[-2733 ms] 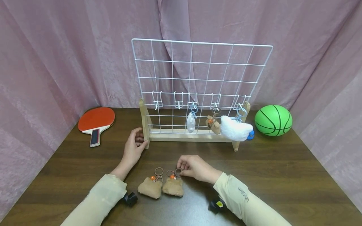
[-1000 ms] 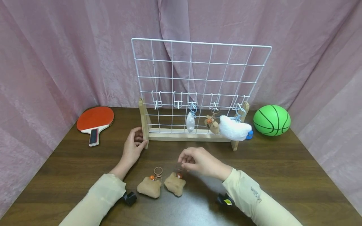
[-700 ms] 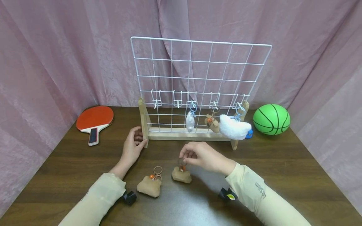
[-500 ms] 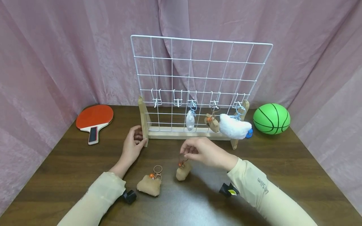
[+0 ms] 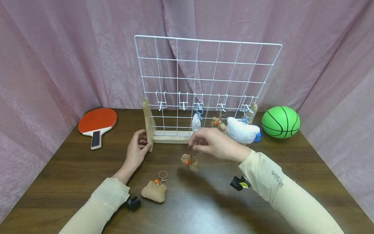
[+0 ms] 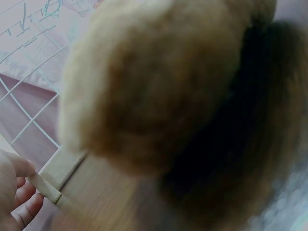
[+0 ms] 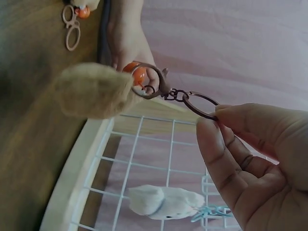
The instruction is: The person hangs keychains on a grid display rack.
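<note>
My right hand [image 5: 217, 143] pinches the metal key ring [image 7: 191, 109] of a brown plush keychain [image 5: 193, 165] with an orange bead. The plush hangs above the table in front of a white wire grid rack [image 5: 204, 40]. My left hand [image 5: 136, 151] holds the wooden upright [image 5: 148, 126] at the rack's left end, thumb in front. A second brown plush keychain [image 5: 154, 191] lies on the table near my left forearm; in the left wrist view a blurred brown plush [image 6: 154, 86] fills much of the picture.
From the rack's hooks hang a small white plush [image 5: 196, 123], a brown plush [image 5: 215, 123] and a large white plush [image 5: 241, 130] with a blue end. Two hooks at left [image 5: 183, 105] bear nothing. A red paddle [image 5: 97, 120] lies left; a green ball [image 5: 281, 122] sits right.
My right hand has taken one brown keychain by its ring, lifted it off the table and carried it forward toward the rack. My left hand has stayed on the upright.
</note>
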Tool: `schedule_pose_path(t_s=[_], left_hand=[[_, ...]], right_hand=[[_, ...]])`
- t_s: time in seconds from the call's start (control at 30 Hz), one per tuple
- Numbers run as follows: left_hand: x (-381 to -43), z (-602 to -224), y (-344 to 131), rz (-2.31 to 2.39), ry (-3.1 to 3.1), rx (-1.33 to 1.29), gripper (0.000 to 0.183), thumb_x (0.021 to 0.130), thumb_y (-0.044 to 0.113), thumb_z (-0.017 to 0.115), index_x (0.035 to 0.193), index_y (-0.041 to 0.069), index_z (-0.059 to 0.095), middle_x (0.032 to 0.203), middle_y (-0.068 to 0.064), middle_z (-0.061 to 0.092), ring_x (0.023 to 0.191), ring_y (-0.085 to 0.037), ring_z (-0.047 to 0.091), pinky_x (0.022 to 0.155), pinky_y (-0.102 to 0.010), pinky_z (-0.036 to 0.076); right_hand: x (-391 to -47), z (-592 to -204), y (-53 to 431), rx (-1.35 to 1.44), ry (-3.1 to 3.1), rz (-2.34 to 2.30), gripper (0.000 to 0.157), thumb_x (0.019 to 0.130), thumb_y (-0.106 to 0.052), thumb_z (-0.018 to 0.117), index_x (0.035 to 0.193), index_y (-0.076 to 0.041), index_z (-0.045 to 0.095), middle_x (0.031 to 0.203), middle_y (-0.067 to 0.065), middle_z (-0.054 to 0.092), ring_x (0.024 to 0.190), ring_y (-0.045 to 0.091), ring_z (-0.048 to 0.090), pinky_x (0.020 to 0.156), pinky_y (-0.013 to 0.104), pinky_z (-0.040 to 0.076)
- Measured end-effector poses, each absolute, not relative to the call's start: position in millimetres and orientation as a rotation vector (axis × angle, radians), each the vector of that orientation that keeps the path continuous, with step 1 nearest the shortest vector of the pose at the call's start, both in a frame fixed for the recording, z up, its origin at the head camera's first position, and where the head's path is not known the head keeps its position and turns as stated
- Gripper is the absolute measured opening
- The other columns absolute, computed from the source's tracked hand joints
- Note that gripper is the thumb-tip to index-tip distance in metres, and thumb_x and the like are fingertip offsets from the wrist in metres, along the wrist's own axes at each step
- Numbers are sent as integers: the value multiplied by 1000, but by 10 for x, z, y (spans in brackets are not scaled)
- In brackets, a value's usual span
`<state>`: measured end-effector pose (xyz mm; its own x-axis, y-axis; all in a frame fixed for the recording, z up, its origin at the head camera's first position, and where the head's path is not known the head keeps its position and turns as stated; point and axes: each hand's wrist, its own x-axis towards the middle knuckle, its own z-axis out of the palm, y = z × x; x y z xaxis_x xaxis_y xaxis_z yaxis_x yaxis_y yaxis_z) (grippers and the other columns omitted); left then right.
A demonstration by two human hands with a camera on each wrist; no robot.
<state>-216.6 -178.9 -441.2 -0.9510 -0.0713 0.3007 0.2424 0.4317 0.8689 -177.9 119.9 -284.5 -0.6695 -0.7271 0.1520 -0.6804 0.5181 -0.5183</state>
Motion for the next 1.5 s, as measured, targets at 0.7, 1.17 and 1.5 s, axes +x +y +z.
schedule_pose_path(t_s=[0.7,1.17,1.5], left_hand=[[-2173,-4415,-1786,-1517,-2393,-154,52,87,-2,65,134,0,42,113,-23,59,96,-29,59,69,-9,45],[-2171,-4415,-1791,-1529,-2387,-150,51,88,-1,65,134,-1,42,113,-23,59,89,-7,55,69,-9,45],[-2177,-4432,-1787,-1486,-2387,-181,54,86,-5,66,134,-3,41,111,-23,59,91,-17,57,68,-10,45]], right_hand=[[-2025,-2482,1134,-1197,2751,-825,8,89,-6,65,96,-7,67,87,2,70,79,11,63,75,26,53],[-2203,-2216,1051,-1144,2811,-767,9,90,-5,63,99,-6,67,92,6,70,84,16,65,80,29,53],[-2376,-2160,1012,-1079,2842,-782,10,91,-5,63,100,-6,67,96,8,70,89,18,65,85,29,53]])
